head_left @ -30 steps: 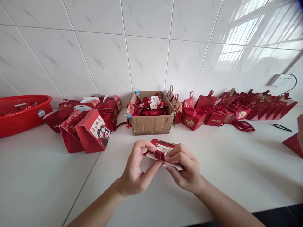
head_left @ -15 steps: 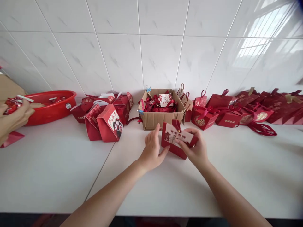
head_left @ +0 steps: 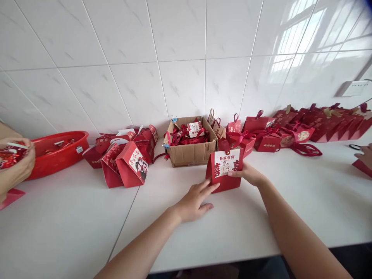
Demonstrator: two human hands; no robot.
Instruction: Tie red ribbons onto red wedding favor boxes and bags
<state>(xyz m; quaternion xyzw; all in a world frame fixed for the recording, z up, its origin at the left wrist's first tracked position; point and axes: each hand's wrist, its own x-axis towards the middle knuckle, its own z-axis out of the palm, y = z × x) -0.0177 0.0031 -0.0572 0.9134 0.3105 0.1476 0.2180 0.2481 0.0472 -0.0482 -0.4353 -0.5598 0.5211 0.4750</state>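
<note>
1. Paper box point(head_left: 226, 185), red, stands upright on the white table point(head_left: 162, 248), in front of the cardboard carton point(head_left: 190, 155) and a little to its right.
2. Its front bears a white printed card point(head_left: 225, 162), with a dark red ribbon loop point(head_left: 223, 145) at the top edge.
3. The right hand point(head_left: 248, 173) is closed around the box's right side, thumb over the front (its other fingers are mostly hidden behind).
4. The left hand point(head_left: 195, 200) is open, fingers loosely spread, fingertips touching the box's lower left corner and gripping nothing.
5. The carton holds tangled red ribbons and another printed card point(head_left: 194, 129).
6. More red boxes point(head_left: 132, 164) stand to the left, near a red basin point(head_left: 58, 159); others line the wall at right.
7. Another person's hand point(head_left: 24, 161) holds shiny red packets at the left edge.
</note>
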